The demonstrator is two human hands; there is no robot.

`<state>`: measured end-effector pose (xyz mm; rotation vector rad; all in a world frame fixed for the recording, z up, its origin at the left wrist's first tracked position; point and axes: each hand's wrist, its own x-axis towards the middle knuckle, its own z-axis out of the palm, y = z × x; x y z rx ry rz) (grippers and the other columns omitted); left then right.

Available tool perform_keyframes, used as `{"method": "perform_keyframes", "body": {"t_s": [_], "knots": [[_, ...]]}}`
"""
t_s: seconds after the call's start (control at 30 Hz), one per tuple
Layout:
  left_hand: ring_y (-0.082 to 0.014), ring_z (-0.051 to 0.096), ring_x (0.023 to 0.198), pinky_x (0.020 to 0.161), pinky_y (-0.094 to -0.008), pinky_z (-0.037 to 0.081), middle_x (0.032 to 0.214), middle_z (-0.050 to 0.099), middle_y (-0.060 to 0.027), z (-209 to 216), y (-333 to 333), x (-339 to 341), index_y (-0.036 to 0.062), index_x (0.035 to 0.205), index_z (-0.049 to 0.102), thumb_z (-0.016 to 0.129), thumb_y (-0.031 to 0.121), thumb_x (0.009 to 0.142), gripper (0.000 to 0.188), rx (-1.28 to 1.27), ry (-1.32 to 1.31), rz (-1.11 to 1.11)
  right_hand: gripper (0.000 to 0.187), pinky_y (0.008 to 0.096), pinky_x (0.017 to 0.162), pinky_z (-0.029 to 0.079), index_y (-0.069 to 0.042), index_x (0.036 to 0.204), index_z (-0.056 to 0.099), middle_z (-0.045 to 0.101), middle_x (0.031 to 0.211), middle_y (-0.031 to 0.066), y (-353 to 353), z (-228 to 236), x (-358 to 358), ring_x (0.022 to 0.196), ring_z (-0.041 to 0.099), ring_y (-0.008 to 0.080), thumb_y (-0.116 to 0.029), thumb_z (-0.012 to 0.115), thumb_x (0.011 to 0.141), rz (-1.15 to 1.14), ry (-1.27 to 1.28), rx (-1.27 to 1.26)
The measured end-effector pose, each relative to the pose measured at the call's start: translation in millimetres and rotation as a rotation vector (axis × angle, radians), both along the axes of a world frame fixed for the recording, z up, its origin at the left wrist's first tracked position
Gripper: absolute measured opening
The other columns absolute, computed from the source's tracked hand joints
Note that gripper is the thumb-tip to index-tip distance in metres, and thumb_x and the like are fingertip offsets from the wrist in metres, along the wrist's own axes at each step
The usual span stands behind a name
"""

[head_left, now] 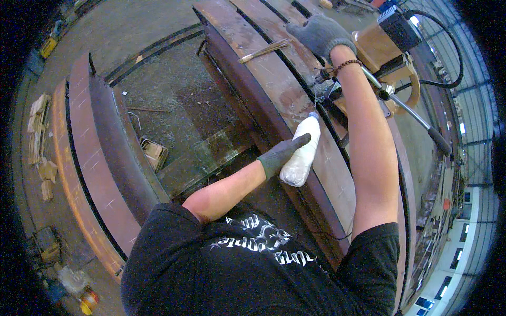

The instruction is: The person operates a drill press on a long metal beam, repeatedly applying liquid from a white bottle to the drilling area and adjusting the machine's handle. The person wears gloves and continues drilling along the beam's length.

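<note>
My left hand (282,152), in a dark glove, grips a white plastic squeeze bottle (300,155). The bottle's nozzle points away from me along a rusty curved steel beam (274,89). My right hand (321,34), in a grey knit glove, lies flat on the beam's far part, with a bead bracelet on the wrist. Beside that wrist stands a tan drilling machine (377,47) with a black top and a long lever handle (416,116). The bottle's tip is close to the spot under the machine's spindle (322,78).
A bundle of thin sticks (263,51) lies on the beam. A second curved rusty beam (95,158) stands to the left across a concrete floor. A small open box (154,152) sits between them. Wooden blocks (39,121) lie far left. A black cable (453,47) loops from the machine.
</note>
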<state>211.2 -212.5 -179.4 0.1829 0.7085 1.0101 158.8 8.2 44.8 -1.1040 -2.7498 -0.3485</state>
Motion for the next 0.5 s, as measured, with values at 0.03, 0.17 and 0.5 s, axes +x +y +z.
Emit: {"method": "perform_keyframes", "body": {"t_s": [0.03, 0.17, 0.5], "knots": [[-0.0200, 0.070, 0.079, 0.072, -0.0350, 0.058, 0.096, 0.072, -0.0075, -6, 2, 3, 0.0026, 0.117, 0.067, 0.075, 0.055, 0.091, 0.060, 0.015, 0.000, 0.015, 0.073, 0.0468, 0.097, 0.053, 0.002, 0.098, 0.078, 0.072, 0.111, 0.0280, 1, -1, -1, 0.105, 0.070, 0.0443, -0.066, 0.051, 0.095, -0.005, -0.002, 0.000], [-0.0197, 0.070, 0.079, 0.071, -0.0348, 0.058, 0.096, 0.072, -0.0073, -23, 13, 6, 0.0026, 0.119, 0.067, 0.075, 0.056, 0.090, 0.061, 0.068, 0.009, 0.055, 0.073, 0.0472, 0.097, 0.053, 0.002, 0.098, 0.078, 0.072, 0.111, 0.0287, -4, 2, -7, 0.105, 0.069, 0.0447, -0.066, 0.051, 0.094, -0.021, 0.002, -0.007], [-0.0188, 0.069, 0.077, 0.069, -0.0349, 0.058, 0.094, 0.071, -0.0061, -27, 14, 7, 0.0036, 0.115, 0.068, 0.077, 0.053, 0.090, 0.056, 0.061, -0.086, 0.058, 0.074, 0.0470, 0.100, 0.051, 0.002, 0.103, 0.077, 0.070, 0.116, 0.0285, -13, 7, -6, 0.110, 0.068, 0.0451, -0.067, 0.050, 0.093, 0.013, -0.021, -0.049]]}}
